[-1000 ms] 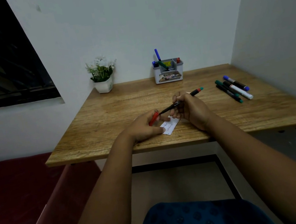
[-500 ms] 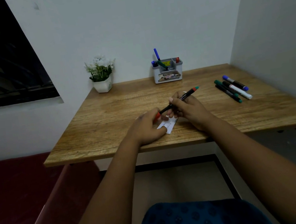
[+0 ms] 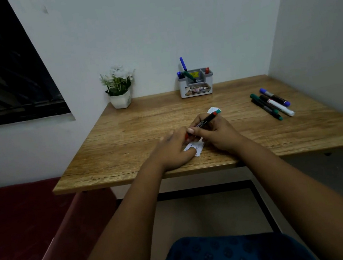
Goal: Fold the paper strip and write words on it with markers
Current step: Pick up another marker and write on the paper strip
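The red marker (image 3: 204, 121) was clamped in the right hand (image 3: 217, 133); the paper strip (image 3: 195, 148), near the table (image 3: 123, 136) edge, was pinned flat by the left hand (image 3: 172, 150). Risk: strip could slip w/ uneven pressure, smudging the words.

Both forearms bare from lower frame up to centre, left hand (image 3: 172, 149) and right hand (image 3: 217, 133) ungloved, dark blue sleeve edges at bottom corners, blue patterned garment (small repeating motifs, blurred) across bottom centre.
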